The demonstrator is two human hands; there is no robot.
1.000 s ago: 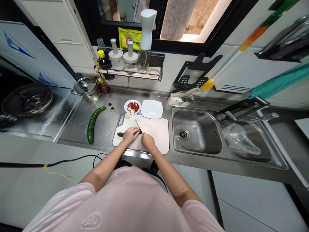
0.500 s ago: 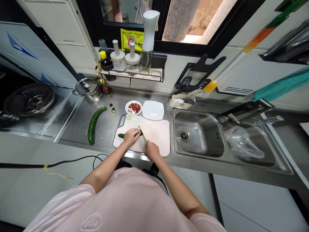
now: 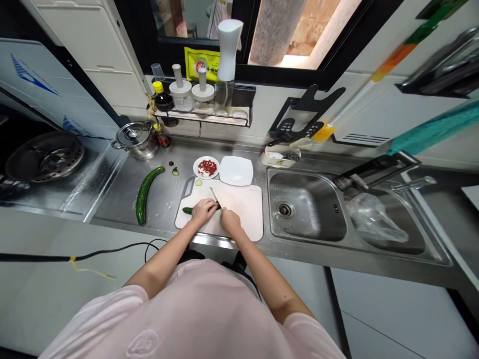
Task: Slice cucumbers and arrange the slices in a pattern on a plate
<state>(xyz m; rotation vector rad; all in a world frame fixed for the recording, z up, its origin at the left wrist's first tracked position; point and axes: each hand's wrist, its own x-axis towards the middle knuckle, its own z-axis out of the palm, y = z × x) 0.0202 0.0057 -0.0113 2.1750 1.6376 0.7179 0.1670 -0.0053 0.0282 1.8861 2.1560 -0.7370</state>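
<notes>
My left hand (image 3: 204,211) rests on a short piece of green cucumber (image 3: 187,211), pressing it down on a white plastic cutting board (image 3: 241,212). My right hand (image 3: 230,223) grips the handle of a kitchen knife (image 3: 214,196), whose blade stands right next to my left fingers at the cucumber's end. A longer curved cucumber (image 3: 144,194) lies on the steel counter (image 3: 164,197) left of the board. One thin cucumber slice (image 3: 198,183) sits at the board's top edge.
A small plate of chopped red chili (image 3: 206,167) and a white square plate (image 3: 236,170) stand behind the board. A steel sink (image 3: 305,205) lies to the right, with a plastic bag (image 3: 374,219) in its second basin. A steel pot (image 3: 135,140) stands at the back left.
My right hand has moved forward and left, bringing the knife back against the cucumber beside my left fingers. My left hand stays on the cucumber.
</notes>
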